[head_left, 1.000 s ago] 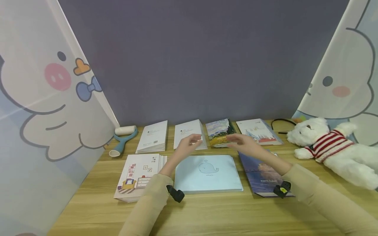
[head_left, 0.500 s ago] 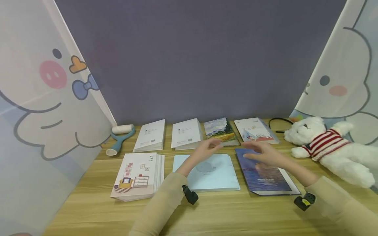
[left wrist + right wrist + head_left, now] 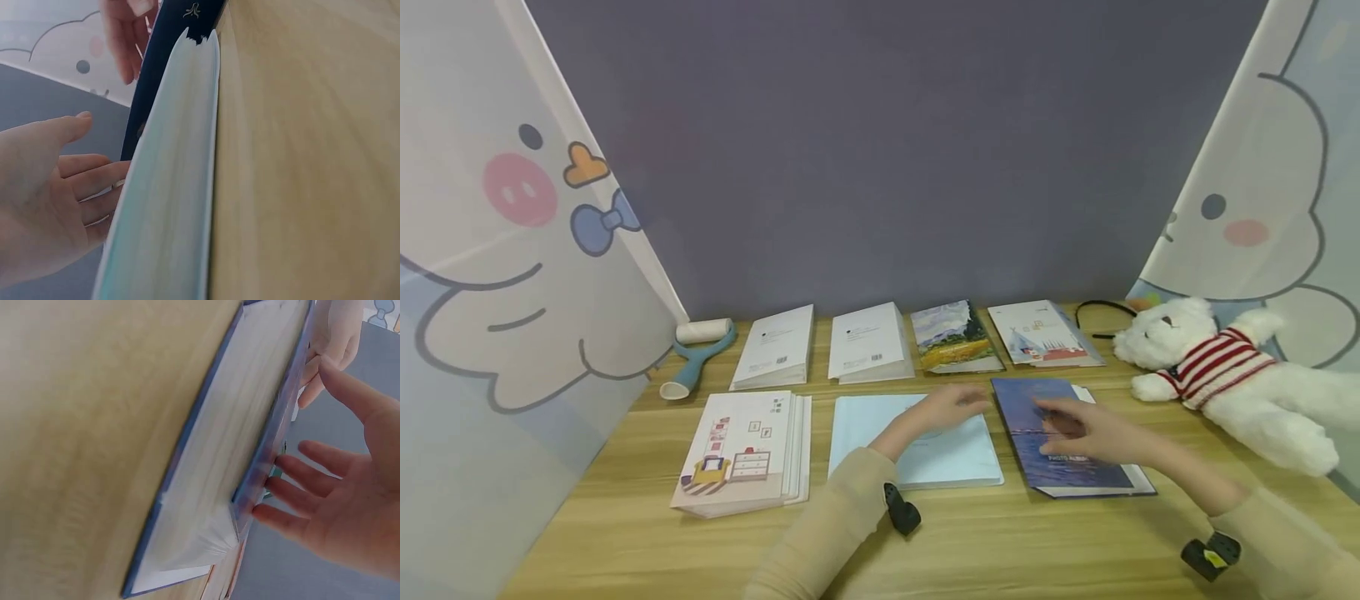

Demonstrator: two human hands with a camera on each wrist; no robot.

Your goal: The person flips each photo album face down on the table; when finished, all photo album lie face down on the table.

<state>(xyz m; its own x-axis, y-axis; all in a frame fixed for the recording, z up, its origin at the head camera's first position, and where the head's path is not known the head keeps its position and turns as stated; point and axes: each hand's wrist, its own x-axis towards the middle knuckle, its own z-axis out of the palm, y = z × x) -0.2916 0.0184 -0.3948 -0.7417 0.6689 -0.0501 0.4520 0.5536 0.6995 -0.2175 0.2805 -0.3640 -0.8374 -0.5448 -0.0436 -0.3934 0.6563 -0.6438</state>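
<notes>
In the head view a dark blue photo album (image 3: 1030, 433) lies right of a light blue album (image 3: 880, 433). My right hand (image 3: 1093, 429) hovers over the dark album, fingers relaxed and spread. In the right wrist view that hand (image 3: 350, 487) has its fingertips right at the album's cover edge, and the thick pages (image 3: 231, 425) show. My left hand (image 3: 943, 408) is above the light blue album's right part, fingers loosely bent with nothing between them. The left wrist view shows this hand (image 3: 50, 200) beyond the light blue page block (image 3: 169, 175).
A white album (image 3: 737, 450) with a room drawing lies at the left. Two white albums (image 3: 775, 342), a landscape-covered album (image 3: 951, 333) and an illustrated one (image 3: 1037, 329) line the back. A lint roller (image 3: 692, 358) lies far left; a headband (image 3: 1078, 312) and teddy bear (image 3: 1225, 367) are right.
Both hands have moved right and lower. The right hand has come from beside the back row down over the dark blue album; the left now reaches the light blue album's right side.
</notes>
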